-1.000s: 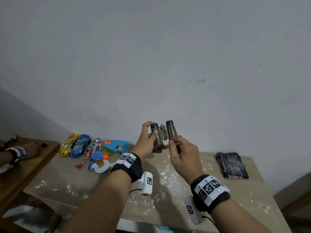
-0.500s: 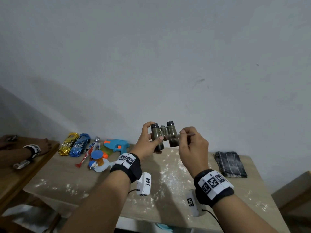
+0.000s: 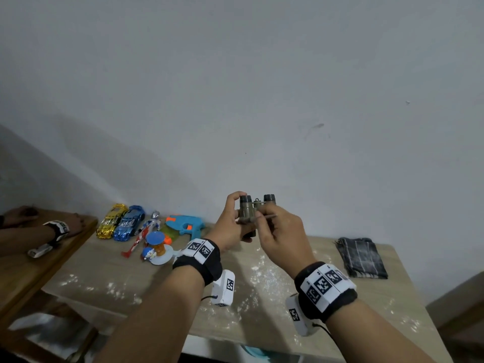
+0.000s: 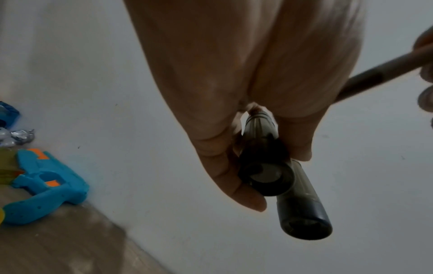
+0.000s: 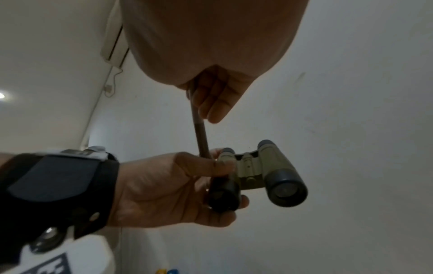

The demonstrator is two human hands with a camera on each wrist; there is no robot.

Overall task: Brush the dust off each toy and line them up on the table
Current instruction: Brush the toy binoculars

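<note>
Olive toy binoculars (image 3: 247, 209) are held up above the table, gripped round the left barrel by my left hand (image 3: 231, 221). My right hand (image 3: 277, 234) pinches a thin brush (image 3: 271, 216) that lies across the binoculars' lower part, pointing left. In the left wrist view the binoculars (image 4: 302, 209) stick out below my left hand (image 4: 234, 92), and the brush handle (image 4: 379, 74) comes in from the right. The right wrist view shows the brush (image 5: 201, 137) running down from my right hand (image 5: 211, 46) to the left barrel of the binoculars (image 5: 276, 166); the bristles are hidden behind my left thumb.
Along the wall on the dusty table (image 3: 262, 297) lie a gold car (image 3: 111, 221), a blue car (image 3: 130, 222), a figure (image 3: 146, 229), a blue toy gun (image 3: 187, 225) and a small round toy (image 3: 155, 247). A folded cloth (image 3: 361, 256) lies right. Another person's hand (image 3: 52, 229) rests on a table left.
My right hand swept the brush up and right across the barrels, then back down and left to the lower part. The binoculars stay raised in my left hand.
</note>
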